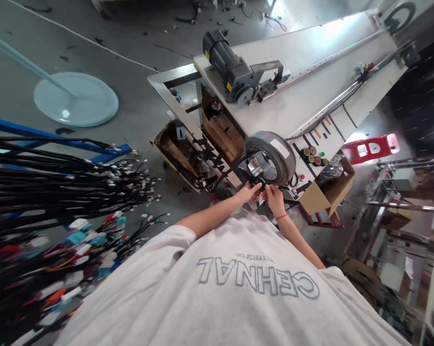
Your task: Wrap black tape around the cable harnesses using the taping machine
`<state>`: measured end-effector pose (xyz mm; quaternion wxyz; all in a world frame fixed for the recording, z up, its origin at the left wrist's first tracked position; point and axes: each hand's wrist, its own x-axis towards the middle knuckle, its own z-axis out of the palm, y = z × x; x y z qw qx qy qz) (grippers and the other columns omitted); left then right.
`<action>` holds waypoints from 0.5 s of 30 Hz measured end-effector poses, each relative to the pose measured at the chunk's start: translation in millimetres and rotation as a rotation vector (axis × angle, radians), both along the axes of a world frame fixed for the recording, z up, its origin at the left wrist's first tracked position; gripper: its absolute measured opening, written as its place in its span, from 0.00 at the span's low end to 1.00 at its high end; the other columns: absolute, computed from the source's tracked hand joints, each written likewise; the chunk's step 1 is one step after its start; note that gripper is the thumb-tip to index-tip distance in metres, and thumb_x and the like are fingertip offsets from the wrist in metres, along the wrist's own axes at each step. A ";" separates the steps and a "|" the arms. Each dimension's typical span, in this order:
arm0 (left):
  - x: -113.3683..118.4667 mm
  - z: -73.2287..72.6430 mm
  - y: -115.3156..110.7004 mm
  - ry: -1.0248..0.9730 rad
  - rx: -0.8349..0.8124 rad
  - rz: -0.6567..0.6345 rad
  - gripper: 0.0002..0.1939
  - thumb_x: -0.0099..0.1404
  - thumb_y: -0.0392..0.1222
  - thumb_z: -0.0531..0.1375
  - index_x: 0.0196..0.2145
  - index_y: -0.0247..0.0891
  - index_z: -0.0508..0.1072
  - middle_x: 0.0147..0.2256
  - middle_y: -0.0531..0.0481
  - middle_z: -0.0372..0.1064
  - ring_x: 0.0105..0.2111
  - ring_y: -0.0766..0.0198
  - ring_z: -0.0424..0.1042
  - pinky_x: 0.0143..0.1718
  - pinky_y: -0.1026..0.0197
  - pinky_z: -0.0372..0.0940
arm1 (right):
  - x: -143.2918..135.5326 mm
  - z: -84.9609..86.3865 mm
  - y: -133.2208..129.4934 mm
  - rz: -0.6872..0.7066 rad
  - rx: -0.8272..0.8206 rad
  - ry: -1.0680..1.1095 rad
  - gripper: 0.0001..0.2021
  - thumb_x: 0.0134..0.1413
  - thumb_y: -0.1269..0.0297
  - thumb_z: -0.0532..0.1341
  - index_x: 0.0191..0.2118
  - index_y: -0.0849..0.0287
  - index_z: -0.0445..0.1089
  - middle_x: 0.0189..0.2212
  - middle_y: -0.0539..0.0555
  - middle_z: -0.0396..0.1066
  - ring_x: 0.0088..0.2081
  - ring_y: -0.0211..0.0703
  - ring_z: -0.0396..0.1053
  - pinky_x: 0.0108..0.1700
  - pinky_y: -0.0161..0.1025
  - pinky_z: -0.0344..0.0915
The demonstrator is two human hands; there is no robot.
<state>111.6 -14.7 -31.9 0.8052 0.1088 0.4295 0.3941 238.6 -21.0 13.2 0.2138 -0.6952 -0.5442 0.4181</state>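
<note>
White bench (310,86) supporting grey roll (288,166) at near corner, likely for reach; left hand (250,191), right hand (274,199) pinching black piece (263,188) together.

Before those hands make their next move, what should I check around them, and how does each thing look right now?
1. Bare left hand and right hand with a thin red wristband close together: ok, nearly meeting.
2. Firm grip on the small black piece at the fingers: cannot tell, too small and partly hidden.
3. Thick grey ring-shaped roll with a white label within reach: ok, just beyond the hands.
4. Hands apart from the cluster of round panel buttons: ok.
5. Dark grey cylindrical motor stopped: cannot tell from one still picture.
6. Grey floor free of scraps: not ok, wire bits lie about.
</note>
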 end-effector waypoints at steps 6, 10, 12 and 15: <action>-4.2 5.5 13.5 0.032 -0.002 -0.046 0.20 0.60 0.46 0.67 0.44 0.34 0.68 0.31 0.51 0.74 0.24 0.70 0.72 0.32 0.64 0.69 | -2.3 -2.0 4.4 -0.019 0.078 0.019 0.21 0.58 0.44 0.52 0.24 0.54 0.61 0.20 0.50 0.68 0.23 0.41 0.66 0.30 0.38 0.64; -21.9 10.5 33.8 0.069 0.035 -0.302 0.16 0.60 0.48 0.66 0.34 0.31 0.73 0.27 0.47 0.74 0.24 0.67 0.72 0.31 0.64 0.67 | -5.4 6.4 8.3 -0.038 0.102 0.019 0.21 0.58 0.45 0.53 0.24 0.55 0.62 0.19 0.49 0.67 0.21 0.39 0.64 0.29 0.37 0.62; -38.8 11.5 39.1 0.138 0.048 -0.381 0.13 0.61 0.46 0.66 0.32 0.31 0.73 0.28 0.46 0.75 0.27 0.66 0.74 0.31 0.65 0.67 | -10.4 16.0 10.2 -0.030 0.123 -0.037 0.21 0.59 0.45 0.53 0.23 0.56 0.62 0.18 0.48 0.66 0.21 0.38 0.63 0.29 0.36 0.61; -57.7 13.6 35.3 0.260 0.086 -0.289 0.12 0.65 0.45 0.61 0.33 0.32 0.73 0.30 0.47 0.76 0.27 0.66 0.73 0.28 0.66 0.64 | -25.5 30.4 21.0 0.008 0.191 -0.085 0.23 0.61 0.47 0.52 0.22 0.57 0.64 0.17 0.49 0.65 0.22 0.38 0.64 0.30 0.36 0.61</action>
